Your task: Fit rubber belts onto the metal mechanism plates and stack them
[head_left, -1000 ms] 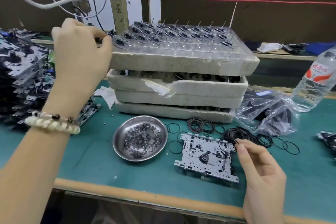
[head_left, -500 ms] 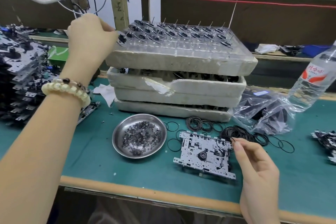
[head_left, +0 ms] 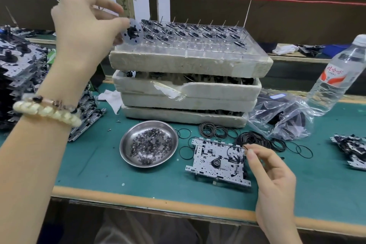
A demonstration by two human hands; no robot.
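Pinching a metal flywheel disc (head_left: 132, 34) above the clear parts tray (head_left: 198, 53), the left hand (head_left: 83, 31) is raised. The right hand (head_left: 271, 172) pinches a rubber belt (head_left: 232, 147) over the mechanism plate (head_left: 217, 162).

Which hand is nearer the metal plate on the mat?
Right. The right hand is at the right edge of the metal plate; the left hand is up by the clear tray.

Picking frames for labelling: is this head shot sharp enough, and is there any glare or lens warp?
Head view: the left hand and the disc it pinches are softly blurred; the metal plate and the right hand pinching a rubber belt over it read sharper. Head view again: glare on the steel dish and plastic bag; wide-angle warp tilts the water bottle.
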